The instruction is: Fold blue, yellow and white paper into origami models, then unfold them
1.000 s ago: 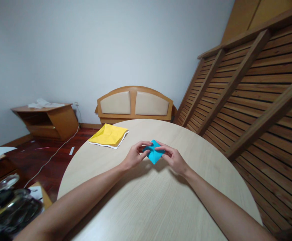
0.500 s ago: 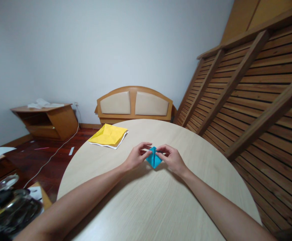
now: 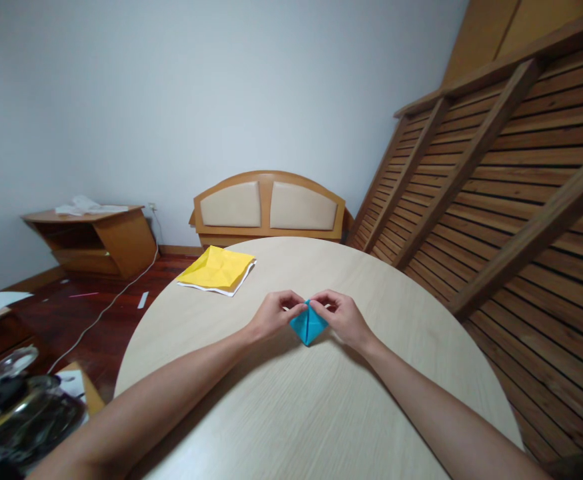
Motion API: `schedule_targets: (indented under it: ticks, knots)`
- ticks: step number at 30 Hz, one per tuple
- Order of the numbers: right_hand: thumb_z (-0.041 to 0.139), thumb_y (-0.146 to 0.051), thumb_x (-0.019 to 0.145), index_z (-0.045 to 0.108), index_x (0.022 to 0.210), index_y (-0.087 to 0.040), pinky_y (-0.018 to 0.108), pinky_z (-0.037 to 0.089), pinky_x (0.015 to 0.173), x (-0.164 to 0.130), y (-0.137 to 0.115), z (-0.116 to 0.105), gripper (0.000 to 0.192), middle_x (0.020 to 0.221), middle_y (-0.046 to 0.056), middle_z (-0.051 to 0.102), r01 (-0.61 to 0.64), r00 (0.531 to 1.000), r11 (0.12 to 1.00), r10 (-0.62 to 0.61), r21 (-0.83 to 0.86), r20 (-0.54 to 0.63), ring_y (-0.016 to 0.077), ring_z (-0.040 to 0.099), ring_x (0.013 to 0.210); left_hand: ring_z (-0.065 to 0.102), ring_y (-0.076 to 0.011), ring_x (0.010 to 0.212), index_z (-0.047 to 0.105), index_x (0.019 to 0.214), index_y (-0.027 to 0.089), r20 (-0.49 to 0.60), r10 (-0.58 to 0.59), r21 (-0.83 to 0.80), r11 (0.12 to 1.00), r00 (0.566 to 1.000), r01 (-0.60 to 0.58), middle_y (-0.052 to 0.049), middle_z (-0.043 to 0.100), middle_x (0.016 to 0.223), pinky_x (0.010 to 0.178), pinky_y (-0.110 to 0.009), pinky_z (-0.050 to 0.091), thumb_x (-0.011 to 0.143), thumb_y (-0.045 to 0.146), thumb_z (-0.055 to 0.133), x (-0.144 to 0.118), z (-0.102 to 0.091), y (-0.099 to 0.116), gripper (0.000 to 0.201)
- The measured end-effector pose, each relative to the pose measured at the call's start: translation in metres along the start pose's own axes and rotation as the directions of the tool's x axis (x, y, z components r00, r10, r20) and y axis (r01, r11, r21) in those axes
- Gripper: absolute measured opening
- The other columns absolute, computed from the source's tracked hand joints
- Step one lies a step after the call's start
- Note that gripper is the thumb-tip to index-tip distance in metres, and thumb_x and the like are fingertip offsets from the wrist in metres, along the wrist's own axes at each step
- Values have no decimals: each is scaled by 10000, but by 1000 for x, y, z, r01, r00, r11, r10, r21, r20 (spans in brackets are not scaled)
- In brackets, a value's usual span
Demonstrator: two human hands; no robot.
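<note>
A small blue folded paper (image 3: 309,326), diamond-shaped with a dark slit down its middle, is held between both hands over the round table (image 3: 291,413). My left hand (image 3: 276,313) pinches its upper left edge between thumb and fingers. On the other side my right hand (image 3: 339,313) grips the upper right edge in the same way. The fingertips of both hands nearly meet at the paper's top. Its lower point faces me, close to the tabletop. The back of the paper is hidden.
Yellow creased paper (image 3: 217,268) lies over white sheets at the table's far left. A headboard (image 3: 266,203) stands behind the table, and a slatted wooden frame (image 3: 511,220) leans along the right. At lower left is a glass pot (image 3: 36,413); a cable (image 3: 106,310) crosses the floor.
The blue paper has tipped and shifted slightly toward me, showing more of its lower faces. My left fingers have closed in on its top edge, nearer the right hand.
</note>
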State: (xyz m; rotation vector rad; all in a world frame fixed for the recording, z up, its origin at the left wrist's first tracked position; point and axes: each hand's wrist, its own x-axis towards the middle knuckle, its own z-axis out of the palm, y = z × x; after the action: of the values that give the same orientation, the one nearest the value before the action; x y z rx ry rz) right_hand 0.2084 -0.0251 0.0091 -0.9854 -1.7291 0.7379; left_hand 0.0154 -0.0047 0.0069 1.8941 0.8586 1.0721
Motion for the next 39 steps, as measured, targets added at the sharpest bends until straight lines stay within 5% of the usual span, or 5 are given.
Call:
schedule_targets:
  ticks: [24,39]
  knots:
    - [712,-340,812,724,733,-166,281,471,649,-1,-10,-3,191,745,39,667,46,998,998,-44,-40,40,168,619,705,612,-148,668,733,813,126,84,-9,-12,1000,996,10,-59,710,746,618,-239,458,796,455,691,-1,2,-3,332]
    - [751,-428,755,742,701,-154,273,467,591,0,-6,-3,279,694,52,684,-11,998,1000,11,-1,65,166,616,653,569,-134,625,749,775,108,178,-192,-161,962,965,222,-39,682,682,591,-240,417,617,459,842,2,-1,1,396]
